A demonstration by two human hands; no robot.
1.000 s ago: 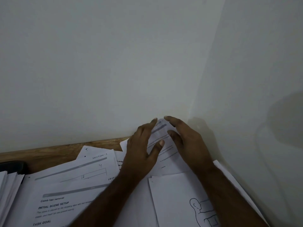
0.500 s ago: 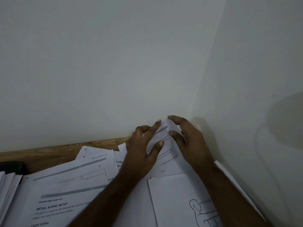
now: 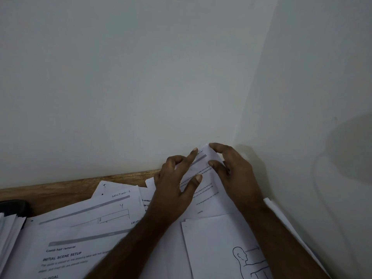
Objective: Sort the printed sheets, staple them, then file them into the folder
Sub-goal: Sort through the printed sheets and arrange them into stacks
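Loose printed sheets cover the wooden table (image 3: 76, 187). One printed sheet (image 3: 206, 185) with a grey header bar stands tilted up into the wall corner. My left hand (image 3: 173, 188) holds its left edge, index finger stretched along the top and thumb on the printed face. My right hand (image 3: 236, 174) grips its upper right corner, index finger on the tip and thumb on the face. A sheet marked "SECTION-1" (image 3: 114, 200) lies to the left. In front of my hands lies a sheet with a line drawing of a person (image 3: 219, 250). No folder is in view.
A thick stack of sheets (image 3: 9, 232) sits at the left edge, with a dark object (image 3: 14, 206) behind it that I cannot make out. A sheet headed "Comb hair removal" (image 3: 66, 250) lies front left. Two plain walls meet right behind my hands.
The sheet's top corner has risen off the pile against the wall. My left hand's outer fingers have curled in, and my right hand has shifted slightly right along the sheet's edge.
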